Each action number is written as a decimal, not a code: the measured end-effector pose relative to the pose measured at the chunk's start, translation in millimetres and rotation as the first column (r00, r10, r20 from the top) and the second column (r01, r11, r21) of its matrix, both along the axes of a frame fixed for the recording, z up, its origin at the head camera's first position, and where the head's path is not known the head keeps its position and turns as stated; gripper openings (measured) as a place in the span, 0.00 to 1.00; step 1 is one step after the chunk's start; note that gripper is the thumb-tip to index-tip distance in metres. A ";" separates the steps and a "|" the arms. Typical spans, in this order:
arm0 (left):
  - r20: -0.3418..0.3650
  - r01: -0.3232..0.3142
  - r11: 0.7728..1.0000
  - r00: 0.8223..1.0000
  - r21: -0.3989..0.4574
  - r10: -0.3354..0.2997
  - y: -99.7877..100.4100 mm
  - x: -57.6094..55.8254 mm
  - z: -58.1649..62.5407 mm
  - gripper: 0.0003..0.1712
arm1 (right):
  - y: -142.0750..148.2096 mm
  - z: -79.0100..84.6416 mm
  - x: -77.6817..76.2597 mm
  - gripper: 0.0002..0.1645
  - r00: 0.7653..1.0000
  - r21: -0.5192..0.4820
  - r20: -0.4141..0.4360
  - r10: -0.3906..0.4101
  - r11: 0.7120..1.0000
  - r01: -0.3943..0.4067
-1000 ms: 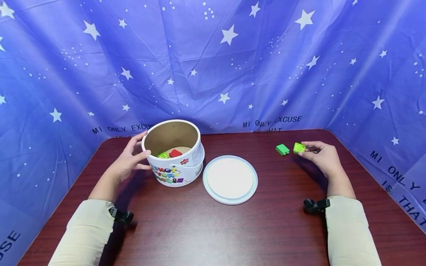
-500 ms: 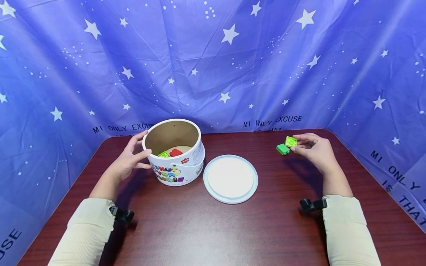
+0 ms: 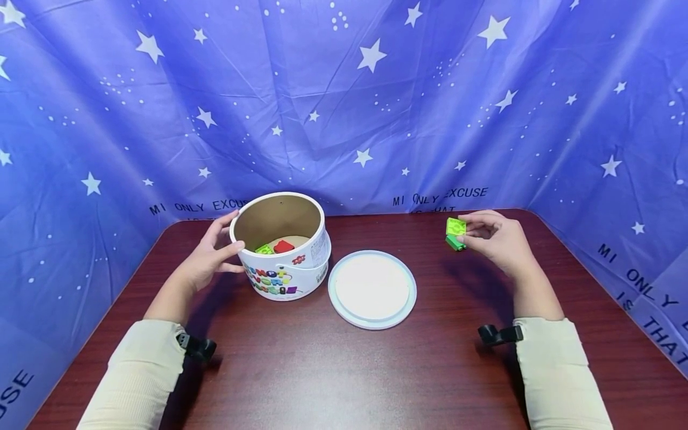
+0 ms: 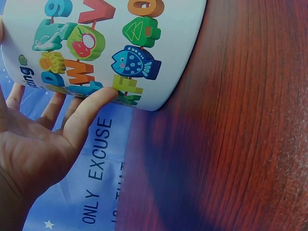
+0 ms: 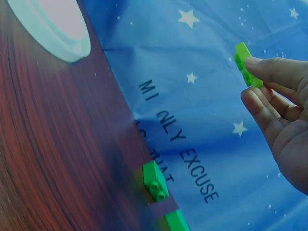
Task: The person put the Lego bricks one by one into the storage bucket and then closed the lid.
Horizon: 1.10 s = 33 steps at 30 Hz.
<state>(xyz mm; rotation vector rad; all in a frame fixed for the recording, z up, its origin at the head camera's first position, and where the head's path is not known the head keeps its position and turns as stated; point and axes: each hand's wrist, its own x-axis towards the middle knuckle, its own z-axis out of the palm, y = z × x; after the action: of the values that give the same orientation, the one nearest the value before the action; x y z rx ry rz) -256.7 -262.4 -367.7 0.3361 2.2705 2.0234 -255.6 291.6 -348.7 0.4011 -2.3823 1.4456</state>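
In the head view my left hand (image 3: 206, 254) rests spread against the left side of a white printed bucket (image 3: 285, 283). Its thumb and fingers touch the outer wall near the rim; the left wrist view shows coloured letters and pictures there. Inside lie a yellow-green block (image 3: 264, 249) and a red block (image 3: 283, 246). My right hand (image 3: 497, 242) pinches a yellow-green building block (image 3: 455, 226) between thumb and fingertips, raised above the table in the right wrist view. Below it a green building block (image 5: 154, 180) with round studs lies on the table, partly covered in the head view.
A round white lid (image 3: 372, 286) lies flat just right of the bucket. The dark red wooden table (image 3: 344, 370) meets a blue star-printed cloth (image 3: 344, 107) at the back and sides. Another green piece (image 5: 177, 221) shows at the right wrist view's lower edge.
My right hand has moved left and slightly up with the yellow-green building block, from beside the green one to over it. The left hand and bucket stay nearly in place.
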 end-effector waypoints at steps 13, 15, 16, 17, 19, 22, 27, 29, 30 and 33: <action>-0.004 0.007 1.000 1.000 0.001 -0.007 -0.9 0.1 1.4 0.41 | -31.2 10.1 7.8 0.25 0.992 -0.029 -0.046 0.120 0.992 -0.121; -0.002 0.008 1.000 1.000 -0.001 -0.008 -0.9 0.0 1.4 0.42 | -37.2 10.2 7.2 0.24 0.989 -0.020 -0.061 0.138 0.990 -0.140; 0.000 0.008 1.000 1.000 -0.001 -0.008 -0.8 -0.1 1.3 0.42 | -40.5 10.4 6.8 0.24 0.987 -0.009 -0.070 0.148 0.989 -0.149; 0.002 0.007 1.000 1.000 -0.002 -0.007 -0.7 -0.1 1.0 0.42 | -44.0 10.6 6.4 0.24 0.984 0.002 -0.079 0.159 0.987 -0.159; 0.005 0.005 1.000 1.000 -0.002 -0.005 -0.6 -0.2 0.8 0.42 | -51.2 12.2 6.0 0.24 0.979 0.027 -0.095 0.178 0.984 -0.177; 0.008 0.003 1.000 1.000 -0.001 -0.003 -0.4 -0.2 0.8 0.42 | -62.7 16.0 4.8 0.24 0.970 0.027 -0.105 0.220 0.976 -0.218; 0.006 0.005 1.000 1.000 -0.003 -0.005 -0.2 -0.6 0.5 0.42 | -80.1 22.2 2.2 0.24 0.960 0.069 -0.101 0.260 0.965 -0.254; 0.005 0.005 1.000 1.000 -0.005 -0.005 -0.3 -0.8 0.4 0.42 | -86.6 25.1 1.0 0.24 0.962 0.116 -0.094 0.258 0.962 -0.247; 0.005 0.006 1.000 1.000 -0.006 -0.006 -0.4 -0.8 0.3 0.42 | -90.2 27.1 0.8 0.23 0.962 0.133 -0.088 0.257 0.961 -0.244; 0.004 0.005 1.000 1.000 -0.004 -0.005 -0.6 -0.7 0.2 0.42 | -101.4 33.1 -0.8 0.23 0.960 0.172 -0.084 0.268 0.953 -0.251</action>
<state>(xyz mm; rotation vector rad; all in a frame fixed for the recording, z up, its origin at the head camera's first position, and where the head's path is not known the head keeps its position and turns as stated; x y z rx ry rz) -257.4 -263.0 -367.5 0.3365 2.2687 2.0146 -256.3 190.2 -315.5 0.8393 -2.4371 1.3005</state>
